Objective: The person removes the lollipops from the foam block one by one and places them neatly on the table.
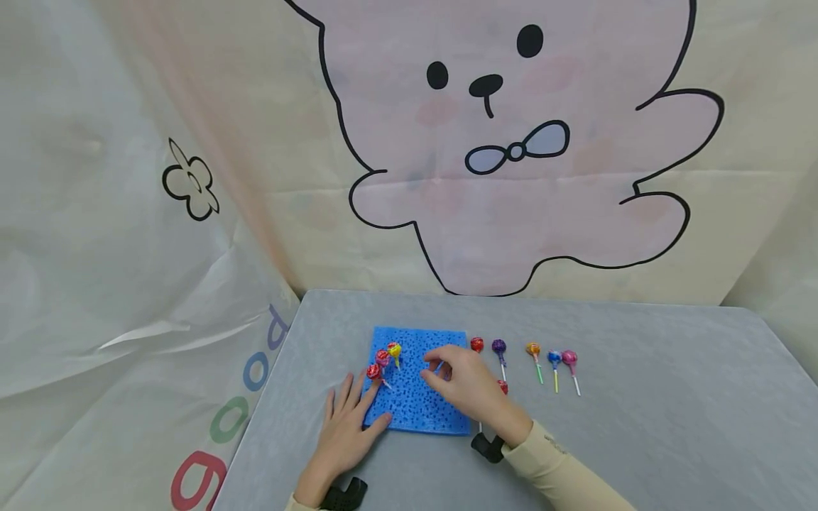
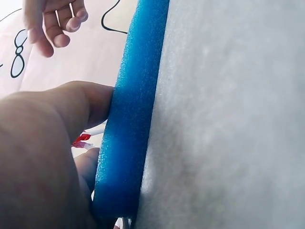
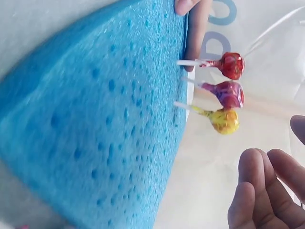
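Observation:
A blue sponge block (image 1: 422, 408) full of small holes lies flat on the table. Three wrapped lollipops stand upright by their sticks near its left side: a red lollipop (image 3: 232, 66), a purple-pink lollipop (image 3: 229, 94) and a yellow lollipop (image 3: 225, 121). My left hand (image 1: 345, 433) rests at the block's front left edge, fingers spread and straight, the thumb (image 2: 102, 102) touching the foam. Above the block's right part hovers my right hand (image 1: 466, 380), its fingers loosely bent and apart from the thumb, with nothing between them.
Right of the block lie a red lollipop (image 1: 476, 344), a purple lollipop (image 1: 499, 346), an orange lollipop (image 1: 533, 348), a blue lollipop (image 1: 554, 357) and a pink lollipop (image 1: 569, 357). Another red lollipop (image 1: 503, 387) is partly hidden by my right hand. A printed cloth hangs behind the grey table (image 1: 671, 426).

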Motion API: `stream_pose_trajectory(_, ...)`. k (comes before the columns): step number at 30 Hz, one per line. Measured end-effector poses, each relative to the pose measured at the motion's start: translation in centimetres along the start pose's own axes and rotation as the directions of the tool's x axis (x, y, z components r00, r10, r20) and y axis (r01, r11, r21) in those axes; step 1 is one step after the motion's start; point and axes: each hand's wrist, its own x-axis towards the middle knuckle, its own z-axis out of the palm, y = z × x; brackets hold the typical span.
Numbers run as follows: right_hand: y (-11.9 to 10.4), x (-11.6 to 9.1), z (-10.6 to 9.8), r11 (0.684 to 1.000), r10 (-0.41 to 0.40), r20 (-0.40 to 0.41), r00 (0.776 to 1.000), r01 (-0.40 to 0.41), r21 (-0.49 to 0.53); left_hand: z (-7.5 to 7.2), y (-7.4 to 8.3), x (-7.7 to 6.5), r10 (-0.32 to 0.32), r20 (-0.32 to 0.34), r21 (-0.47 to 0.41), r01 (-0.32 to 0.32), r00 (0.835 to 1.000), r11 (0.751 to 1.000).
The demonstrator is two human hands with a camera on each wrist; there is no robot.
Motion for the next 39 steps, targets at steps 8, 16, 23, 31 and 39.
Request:
stream_pose_trajectory(8, -0.6, 0.5, 0.9, 1.000, -0.003, 0.008, 1.000, 0.003, -0.012, -0.2, 0.1, -0.1, 0.019, 0.000, -0.006, -0.019, 1.000, 1.000)
stream_pose_trajectory(16, -1.5, 1.1, 2.0, 0.999, -0.040, 0.044, 0.998, 0.038, 0.033, 0.0, -0.1, -0.2, 0.053, -0.044, -0.024, -0.054, 0.998, 0.998)
stream_pose_trajectory(23, -2.1, 1.8, 3.5, 0.998, -0.065, 0.057, 0.996, 0.065, 0.017, 0.0, -0.1, -0.2, 0.062, -0.047, -0.035, -0.063, 0.997, 0.997)
stream_pose_trajectory(31, -2.7, 2.3, 5.0, 0.996, -0.090, 0.074, 0.993, 0.089, 0.017, -0.2, 0.0, -0.3, 0.049, -0.031, -0.028, -0.050, 0.998, 0.998)
stream_pose_trajectory(39, -2.8, 3.1, 6.2, 0.995, -0.101, 0.088, 0.991, 0.100, 0.013, -0.4, 0.2, -0.2, 0.022, -0.012, -0.025, -0.022, 1.000, 0.999)
